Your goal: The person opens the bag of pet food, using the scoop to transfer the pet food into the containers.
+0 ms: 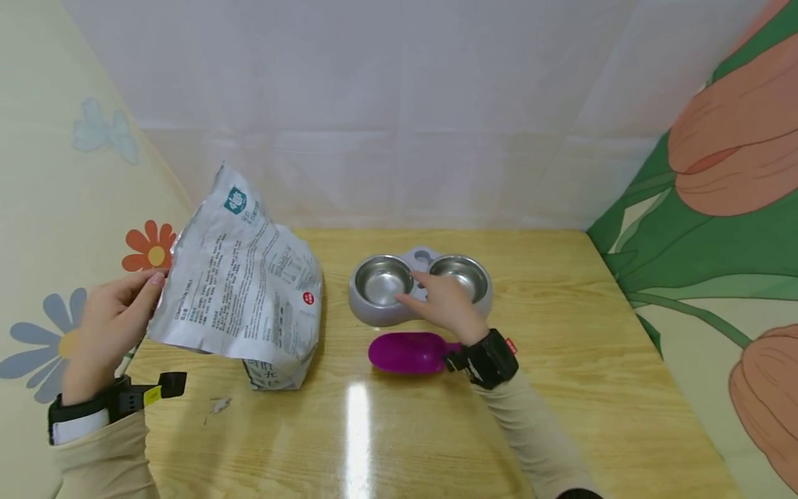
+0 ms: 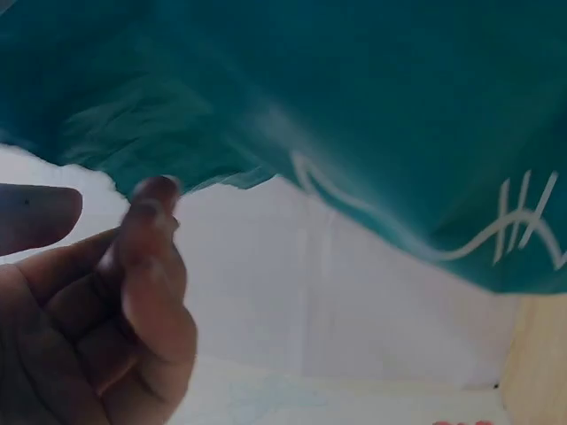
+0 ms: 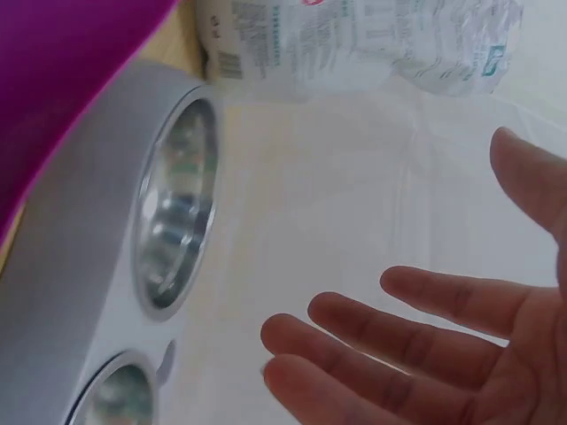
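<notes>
The left hand's (image 1: 109, 333) fingers (image 2: 146, 257) pinch only the torn top edge of the crumpled food bag (image 1: 240, 277), which stands on the bench (image 1: 561, 388) left of the double bowl (image 1: 419, 287); so thin a hold could slip or tear further, and the bag might slump and spill. The right hand (image 1: 444, 303) hovers over the bowl's middle, fingers (image 3: 381, 345) spread and holding nothing; its wrist is close above the purple scoop (image 1: 408, 351) and could knock it. The bench is glossy pale wood, so the bowl may slide if pushed. White sheeting hangs behind; flowered cloth flanks both sides.
</notes>
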Demonstrator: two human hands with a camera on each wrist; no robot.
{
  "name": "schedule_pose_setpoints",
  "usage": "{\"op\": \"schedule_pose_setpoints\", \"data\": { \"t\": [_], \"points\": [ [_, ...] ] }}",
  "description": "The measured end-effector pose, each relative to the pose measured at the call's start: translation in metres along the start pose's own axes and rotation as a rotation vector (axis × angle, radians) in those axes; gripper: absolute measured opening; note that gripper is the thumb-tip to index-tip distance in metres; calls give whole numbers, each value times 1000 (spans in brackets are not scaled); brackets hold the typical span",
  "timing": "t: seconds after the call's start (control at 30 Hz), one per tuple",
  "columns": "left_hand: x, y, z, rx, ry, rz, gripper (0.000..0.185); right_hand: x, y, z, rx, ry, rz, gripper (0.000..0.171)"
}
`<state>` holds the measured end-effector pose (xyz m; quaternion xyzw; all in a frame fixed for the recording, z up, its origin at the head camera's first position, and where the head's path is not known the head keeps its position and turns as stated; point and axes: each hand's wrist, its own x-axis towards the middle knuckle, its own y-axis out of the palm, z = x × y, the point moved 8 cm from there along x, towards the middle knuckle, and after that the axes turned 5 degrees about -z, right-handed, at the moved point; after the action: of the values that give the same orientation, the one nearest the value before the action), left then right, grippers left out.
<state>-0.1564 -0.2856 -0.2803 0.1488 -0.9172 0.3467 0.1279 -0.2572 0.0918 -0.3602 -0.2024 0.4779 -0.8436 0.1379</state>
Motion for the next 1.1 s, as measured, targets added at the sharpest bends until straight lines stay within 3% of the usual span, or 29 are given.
{"op": "schedule_pose_setpoints", "data": {
  "t": [0.17, 0.37, 0.5, 0.8, 1.1],
  "points": [
    [-2, 8, 0, -108, 26, -11, 32, 11, 3, 25, 88, -39, 17, 58],
    [-3, 8, -1, -204, 59, -73, 24, 21, 8, 55, 129, -110, 2, 47],
    [-2, 8, -3, -195, 57, -91, 22, 31, 9, 82, 128, -178, -23, 40],
    [4, 15, -11, -169, 64, -78, 29, 52, 22, 143, 239, -259, 85, 36],
    [2, 13, -11, -169, 74, -83, 28, 68, 31, 204, 248, -304, 162, 29]
  ]
}}
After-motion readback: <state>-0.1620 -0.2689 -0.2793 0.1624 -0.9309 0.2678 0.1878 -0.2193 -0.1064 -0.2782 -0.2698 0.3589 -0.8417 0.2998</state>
